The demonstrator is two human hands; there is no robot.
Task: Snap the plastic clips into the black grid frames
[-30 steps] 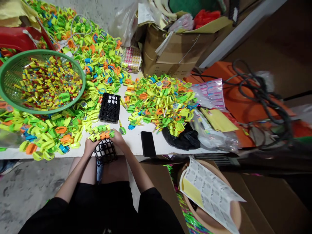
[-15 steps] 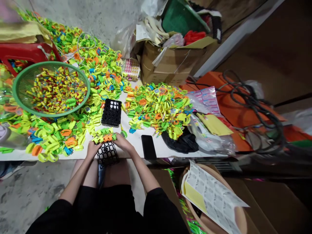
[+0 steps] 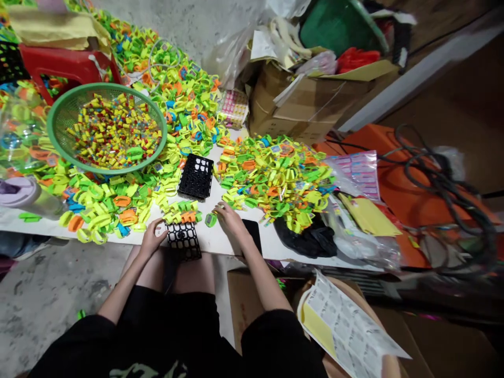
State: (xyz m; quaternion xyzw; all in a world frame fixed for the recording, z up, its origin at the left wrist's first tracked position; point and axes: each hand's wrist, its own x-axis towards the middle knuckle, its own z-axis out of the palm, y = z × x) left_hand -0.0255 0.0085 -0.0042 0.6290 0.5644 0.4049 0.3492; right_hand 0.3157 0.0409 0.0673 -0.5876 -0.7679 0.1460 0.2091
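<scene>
Black grid, edge in left hand; right hand, hold unclear, over bare tabletop

Flat white table: carried a left heap of multicoloured plastic toy watches and a right heap of the same
Round green plastic basket: stood among the left heap, before a red plastic stool
Rectangular black plastic tray: lay between the heaps
Square-meshed black plastic lattice: sat at the near edge, between left hand and right hand
Flat black phone: lay before the right heap
Brown cardboard box: stood behind the right heap
</scene>
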